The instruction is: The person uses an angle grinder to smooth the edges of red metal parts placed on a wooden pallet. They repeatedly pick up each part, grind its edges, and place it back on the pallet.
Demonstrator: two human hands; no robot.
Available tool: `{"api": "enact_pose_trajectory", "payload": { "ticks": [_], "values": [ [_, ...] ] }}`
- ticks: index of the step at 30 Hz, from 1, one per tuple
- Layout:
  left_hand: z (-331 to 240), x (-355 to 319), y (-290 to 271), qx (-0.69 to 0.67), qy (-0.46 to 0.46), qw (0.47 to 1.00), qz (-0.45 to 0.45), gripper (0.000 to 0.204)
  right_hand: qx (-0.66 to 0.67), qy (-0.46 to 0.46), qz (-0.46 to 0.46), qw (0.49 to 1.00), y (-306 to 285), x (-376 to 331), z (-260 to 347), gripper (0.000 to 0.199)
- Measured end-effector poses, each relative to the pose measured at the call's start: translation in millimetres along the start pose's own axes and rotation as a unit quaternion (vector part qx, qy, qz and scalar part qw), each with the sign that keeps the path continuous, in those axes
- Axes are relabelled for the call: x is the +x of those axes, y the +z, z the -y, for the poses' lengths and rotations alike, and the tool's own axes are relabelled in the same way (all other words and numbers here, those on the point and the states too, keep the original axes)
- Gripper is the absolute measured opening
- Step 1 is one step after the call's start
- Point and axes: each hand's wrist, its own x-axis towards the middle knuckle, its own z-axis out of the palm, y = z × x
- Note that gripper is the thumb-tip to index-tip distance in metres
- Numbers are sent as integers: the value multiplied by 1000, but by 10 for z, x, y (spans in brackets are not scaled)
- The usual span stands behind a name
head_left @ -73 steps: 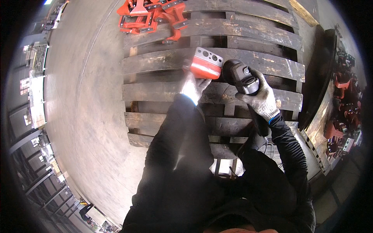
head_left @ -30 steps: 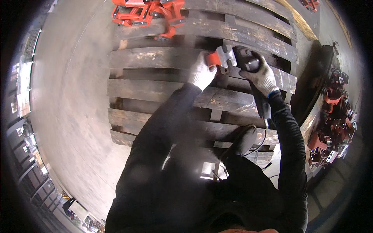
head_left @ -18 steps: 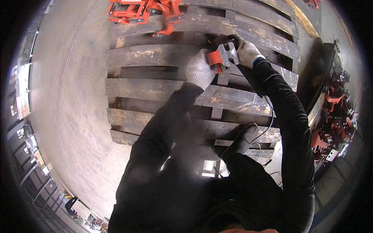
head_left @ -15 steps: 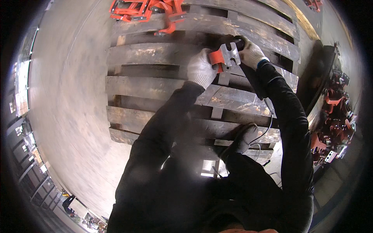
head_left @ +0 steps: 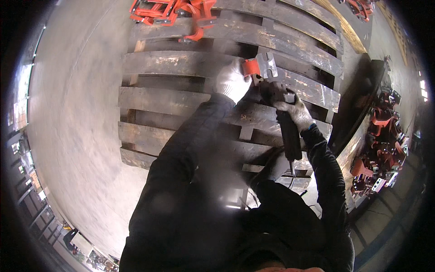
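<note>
In a white work glove, my left hand (head_left: 230,85) is closed around the orange-red end of a metal bracket (head_left: 265,66). Its bare, notched steel end points right, over the pallet. My right hand (head_left: 296,111), also gloved, grips a black corded power tool that looks like an angle grinder (head_left: 290,138). The tool's head lies just below and close to the bracket; whether they touch I cannot tell. Its body slants toward me, and a cord leaves its near end. The grinder's disc cannot be made out.
A worn wooden pallet (head_left: 158,100) spreads beneath both hands. Several orange-red brackets (head_left: 170,11) are heaped at its far left. On the right, beyond a dark beam (head_left: 362,106), lies a pile of red and metal parts (head_left: 383,152). Concrete floor (head_left: 81,136) stretches along the left.
My right hand has drawn the grinder toward me, from beside the bracket's notched end to below it. The bracket stays in my left hand, nearly where it was.
</note>
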Motion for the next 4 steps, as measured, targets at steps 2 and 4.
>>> {"api": "enact_pose_trajectory", "payload": {
  "ticks": [2, 4],
  "values": [
    [83, -19, 52, -19, 30, 999, -37, 38, 184, 154, -3, 971, 59, -115, 439, 56],
    [46, -33, 51, -5, 17, 1000, -24, 39, 178, 130, -60, 973, 108, -168, 419, 57]
  ]
}}
